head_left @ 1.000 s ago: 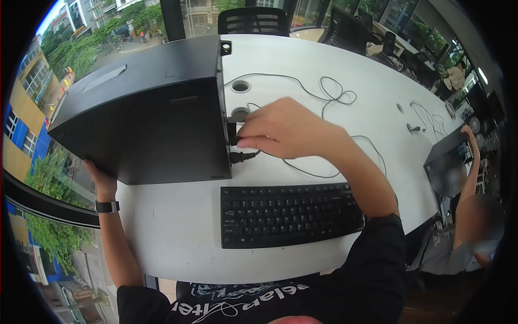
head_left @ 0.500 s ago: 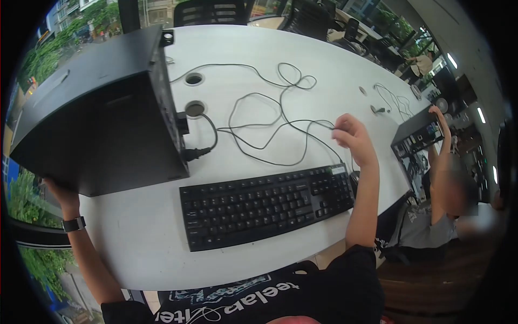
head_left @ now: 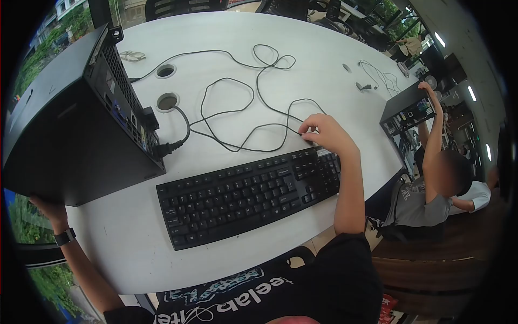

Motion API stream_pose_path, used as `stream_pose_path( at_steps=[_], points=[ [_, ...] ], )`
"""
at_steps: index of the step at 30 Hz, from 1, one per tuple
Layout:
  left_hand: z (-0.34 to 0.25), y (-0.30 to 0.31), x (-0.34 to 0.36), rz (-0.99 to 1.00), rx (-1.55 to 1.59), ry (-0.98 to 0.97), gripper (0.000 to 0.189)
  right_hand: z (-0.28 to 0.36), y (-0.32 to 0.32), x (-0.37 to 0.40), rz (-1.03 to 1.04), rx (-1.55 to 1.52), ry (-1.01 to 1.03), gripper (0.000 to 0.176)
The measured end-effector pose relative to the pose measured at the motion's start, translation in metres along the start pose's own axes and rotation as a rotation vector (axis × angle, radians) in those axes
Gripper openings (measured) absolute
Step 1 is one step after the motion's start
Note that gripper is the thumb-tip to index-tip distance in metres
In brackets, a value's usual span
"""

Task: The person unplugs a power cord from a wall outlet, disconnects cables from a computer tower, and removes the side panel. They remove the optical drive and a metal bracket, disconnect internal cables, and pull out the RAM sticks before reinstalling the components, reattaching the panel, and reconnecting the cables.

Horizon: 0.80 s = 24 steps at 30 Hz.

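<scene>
Now right fingers (head_left: 306, 129) nearer keyboard (head_left: 243, 200), pinching cable (head_left: 278, 124); left fingers (head_left: 43, 204) against tower (head_left: 54, 146), grip unclear.

White table (head_left: 318, 75), centre. Black chairs (head_left: 181, 8) stand beyond; a window (head_left: 70, 24) lies left, lit strips (head_left: 471, 93) right.

PC tower (head_left: 59, 135) is blocking the left side, left hand (head_left: 51, 212) taking up its near bottom corner. Power plug (head_left: 171, 147) is jutting right from its back, tightening the gap by the keyboard (head_left: 248, 197), which is filling near-middle. Black cable (head_left: 226, 79) is looping across mid-table, crossing any low path. Right hand (head_left: 327, 133) is closing off the keyboard's right end. White tabletop (head_left: 324, 89) is giving open room farther right, up to the second tower (head_left: 406, 109); a strip is also running along the near edge.
</scene>
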<state>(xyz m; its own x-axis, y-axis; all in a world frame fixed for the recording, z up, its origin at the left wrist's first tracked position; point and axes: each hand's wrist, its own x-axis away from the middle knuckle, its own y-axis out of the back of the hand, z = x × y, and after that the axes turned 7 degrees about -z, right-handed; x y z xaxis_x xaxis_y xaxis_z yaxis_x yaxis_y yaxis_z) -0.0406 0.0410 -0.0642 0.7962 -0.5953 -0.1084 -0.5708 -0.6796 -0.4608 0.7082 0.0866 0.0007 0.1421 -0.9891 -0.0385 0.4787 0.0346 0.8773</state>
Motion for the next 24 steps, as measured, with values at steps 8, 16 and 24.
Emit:
stream_pose_path(
  at_steps=[8,16,24],
  points=[
    [0.003,0.004,0.003,0.032,0.053,0.043,0.088,0.054,0.016,-0.005,-0.13,-0.011,0.082,0.008],
    [0.005,0.001,0.009,0.236,0.027,-0.063,0.092,0.197,-0.075,-0.047,-0.177,-0.216,0.913,0.021],
    [0.005,-0.011,0.015,0.147,-0.015,-0.156,0.097,0.219,-0.148,-0.063,-0.066,0.089,0.808,0.029]
  ],
)
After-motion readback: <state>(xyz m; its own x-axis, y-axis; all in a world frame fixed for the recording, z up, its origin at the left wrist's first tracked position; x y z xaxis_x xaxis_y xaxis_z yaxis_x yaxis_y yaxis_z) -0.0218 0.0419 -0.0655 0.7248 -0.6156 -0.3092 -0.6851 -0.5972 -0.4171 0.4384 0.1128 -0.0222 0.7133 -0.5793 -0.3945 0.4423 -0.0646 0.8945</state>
